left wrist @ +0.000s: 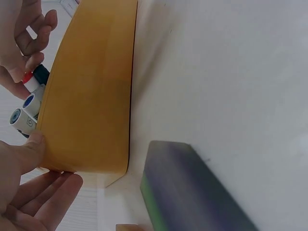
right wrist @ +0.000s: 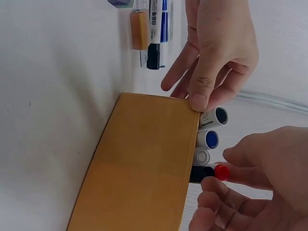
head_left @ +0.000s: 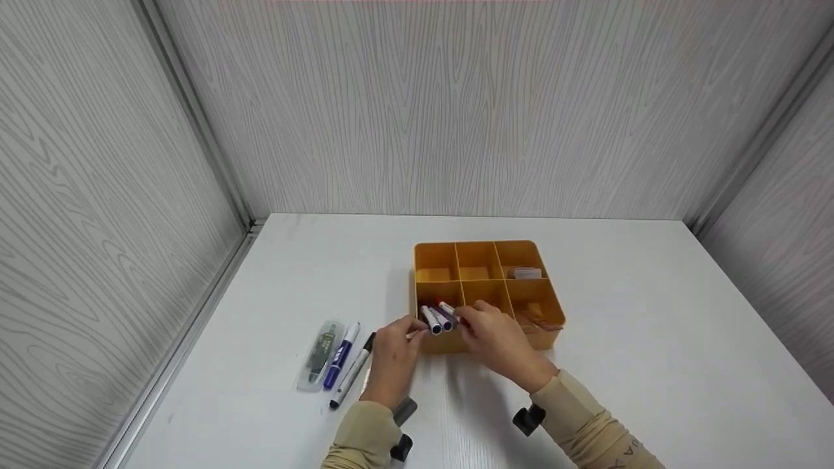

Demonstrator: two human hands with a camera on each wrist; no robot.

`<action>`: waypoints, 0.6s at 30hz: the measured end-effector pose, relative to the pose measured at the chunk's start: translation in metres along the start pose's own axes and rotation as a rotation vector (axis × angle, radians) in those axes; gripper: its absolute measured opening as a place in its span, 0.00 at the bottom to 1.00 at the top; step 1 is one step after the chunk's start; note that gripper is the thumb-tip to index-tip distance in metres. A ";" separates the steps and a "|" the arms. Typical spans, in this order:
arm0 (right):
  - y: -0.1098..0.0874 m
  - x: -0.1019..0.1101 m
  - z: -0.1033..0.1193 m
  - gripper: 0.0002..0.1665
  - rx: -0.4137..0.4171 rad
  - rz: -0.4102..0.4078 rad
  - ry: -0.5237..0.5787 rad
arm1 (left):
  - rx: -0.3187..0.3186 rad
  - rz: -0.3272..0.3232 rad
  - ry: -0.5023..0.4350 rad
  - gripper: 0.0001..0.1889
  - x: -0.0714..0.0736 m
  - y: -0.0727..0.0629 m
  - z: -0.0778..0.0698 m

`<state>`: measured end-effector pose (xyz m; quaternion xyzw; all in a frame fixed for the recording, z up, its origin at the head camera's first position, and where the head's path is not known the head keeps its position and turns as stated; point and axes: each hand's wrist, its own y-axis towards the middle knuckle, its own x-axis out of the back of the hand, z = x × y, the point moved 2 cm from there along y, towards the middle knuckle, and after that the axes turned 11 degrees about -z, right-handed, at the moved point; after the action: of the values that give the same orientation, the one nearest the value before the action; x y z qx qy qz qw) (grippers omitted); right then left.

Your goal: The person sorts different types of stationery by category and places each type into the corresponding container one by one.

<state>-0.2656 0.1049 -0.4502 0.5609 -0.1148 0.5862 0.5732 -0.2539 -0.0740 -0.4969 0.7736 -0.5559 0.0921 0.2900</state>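
Note:
An orange divided storage box point(head_left: 449, 344) stands on the table, with several white markers point(head_left: 431, 320) leaning out of its front left compartment. My left hand point(head_left: 394, 355) holds that front corner: in the left wrist view its thumb lies on the rim and its fingers against the side wall. Above the same compartment, my right hand point(head_left: 502, 342) pinches a marker with a red end point(right wrist: 221, 172) between thumb and fingers. Beside it, in the right wrist view, are a black cap point(right wrist: 202, 173) and a blue-ended marker point(right wrist: 210, 139). The markers' lower parts are hidden by the box wall.
Left of the box lie a clear case point(head_left: 320, 355), a blue marker point(head_left: 339, 360) and a black-capped white marker point(head_left: 352, 371). A dark block with a green edge point(left wrist: 187, 187) lies near my left wrist. A small pale stack point(head_left: 525, 273) sits in the back right compartment.

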 end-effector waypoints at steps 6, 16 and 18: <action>-0.006 -0.001 -0.001 0.18 -0.032 0.036 0.010 | -0.004 -0.004 -0.006 0.01 0.000 0.000 0.001; -0.027 0.014 -0.006 0.27 0.027 -0.019 0.041 | -0.040 -0.037 -0.001 0.03 -0.001 0.000 0.002; -0.034 0.021 -0.010 0.26 0.063 -0.069 0.071 | -0.043 -0.041 0.001 0.02 -0.001 -0.001 0.002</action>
<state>-0.2376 0.1343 -0.4545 0.5613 -0.0565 0.5887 0.5789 -0.2538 -0.0741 -0.4990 0.7784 -0.5416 0.0746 0.3084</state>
